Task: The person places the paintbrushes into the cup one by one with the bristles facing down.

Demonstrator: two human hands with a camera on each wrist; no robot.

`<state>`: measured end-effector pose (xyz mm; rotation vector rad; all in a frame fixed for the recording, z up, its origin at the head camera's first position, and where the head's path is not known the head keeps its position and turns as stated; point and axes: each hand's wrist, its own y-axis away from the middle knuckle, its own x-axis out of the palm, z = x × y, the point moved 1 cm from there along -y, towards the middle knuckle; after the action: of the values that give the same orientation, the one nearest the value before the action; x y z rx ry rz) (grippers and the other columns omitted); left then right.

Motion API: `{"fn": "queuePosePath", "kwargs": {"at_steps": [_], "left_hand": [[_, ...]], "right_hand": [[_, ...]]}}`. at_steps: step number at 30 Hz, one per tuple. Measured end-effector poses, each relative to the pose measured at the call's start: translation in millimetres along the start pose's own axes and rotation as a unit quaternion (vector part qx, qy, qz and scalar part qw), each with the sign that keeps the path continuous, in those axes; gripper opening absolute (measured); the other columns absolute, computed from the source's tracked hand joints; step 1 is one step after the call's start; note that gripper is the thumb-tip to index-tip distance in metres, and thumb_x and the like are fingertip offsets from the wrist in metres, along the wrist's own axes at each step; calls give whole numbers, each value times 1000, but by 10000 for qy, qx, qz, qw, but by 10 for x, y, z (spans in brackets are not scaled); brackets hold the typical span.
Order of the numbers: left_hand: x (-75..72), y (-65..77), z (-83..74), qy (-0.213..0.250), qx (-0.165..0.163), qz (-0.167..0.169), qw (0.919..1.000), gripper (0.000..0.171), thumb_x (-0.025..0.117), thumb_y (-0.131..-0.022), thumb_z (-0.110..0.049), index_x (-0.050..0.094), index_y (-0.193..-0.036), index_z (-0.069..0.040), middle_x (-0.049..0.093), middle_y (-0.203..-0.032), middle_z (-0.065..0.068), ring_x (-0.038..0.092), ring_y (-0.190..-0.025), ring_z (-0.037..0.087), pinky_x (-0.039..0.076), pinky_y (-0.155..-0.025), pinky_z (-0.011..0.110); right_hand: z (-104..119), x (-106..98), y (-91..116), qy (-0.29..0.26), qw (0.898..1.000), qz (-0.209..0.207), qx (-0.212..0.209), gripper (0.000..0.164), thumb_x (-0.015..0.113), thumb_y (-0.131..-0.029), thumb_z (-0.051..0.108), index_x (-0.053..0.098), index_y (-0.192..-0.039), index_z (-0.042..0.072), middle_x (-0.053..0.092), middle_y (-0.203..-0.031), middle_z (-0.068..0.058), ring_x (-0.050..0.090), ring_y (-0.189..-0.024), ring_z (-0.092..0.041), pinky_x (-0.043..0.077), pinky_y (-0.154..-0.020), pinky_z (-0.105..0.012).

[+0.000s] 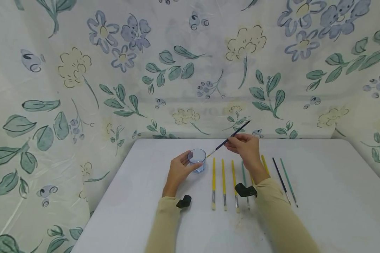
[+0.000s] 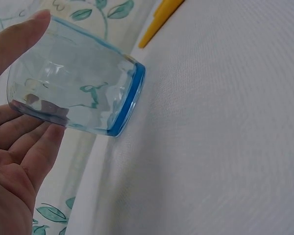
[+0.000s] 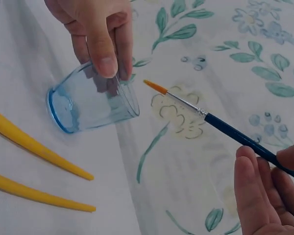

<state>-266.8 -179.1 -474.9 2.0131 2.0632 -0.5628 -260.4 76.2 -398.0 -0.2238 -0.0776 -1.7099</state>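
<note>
My left hand (image 1: pixel 179 169) grips a clear blue-tinted glass (image 1: pixel 196 156) between thumb and fingers, near the far part of the table. In the left wrist view the glass (image 2: pixel 78 83) shows a thick blue base and nothing inside. My right hand (image 1: pixel 245 149) pinches a dark blue paintbrush (image 1: pixel 228 138) by its handle. The brush slants down to the left, its orange bristles close to the glass rim. In the right wrist view the paintbrush (image 3: pixel 225 128) points toward the glass mouth, with a gap between bristle tip and rim.
Several brushes lie in a row on the white table (image 1: pixel 120 211), bristles toward me: a yellow brush (image 1: pixel 213 179) at the left, others partly under my right forearm, then a dark blue brush (image 1: pixel 280 177) and a green brush (image 1: pixel 289 181). A floral cloth (image 1: pixel 183 102) hangs behind.
</note>
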Motion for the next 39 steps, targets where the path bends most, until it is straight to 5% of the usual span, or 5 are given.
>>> {"fn": "queuePosePath", "kwargs": {"at_steps": [25,39], "left_hand": [[-30,-20,20,47,-24,66,10000,88,86,-69,-48,53,-141,-9,60,-141,8,55,-134,21,46,-112,33],[-33,-12,47,97,-26,53,9999,87,87,-69,-46,53,-141,-9,60,-141,8,55,-134,22,46,-112,33]], "right_hand": [[-282,443,10,101,9990,151,397,24,70,-87,5,64,-108,-5,72,-96,-14,75,-75,-13,64,-77,-28],[-377,515,53,772,9958,269,411,23,72,-88,12,69,-105,-2,74,-101,-20,74,-78,-14,64,-79,-29]]}}
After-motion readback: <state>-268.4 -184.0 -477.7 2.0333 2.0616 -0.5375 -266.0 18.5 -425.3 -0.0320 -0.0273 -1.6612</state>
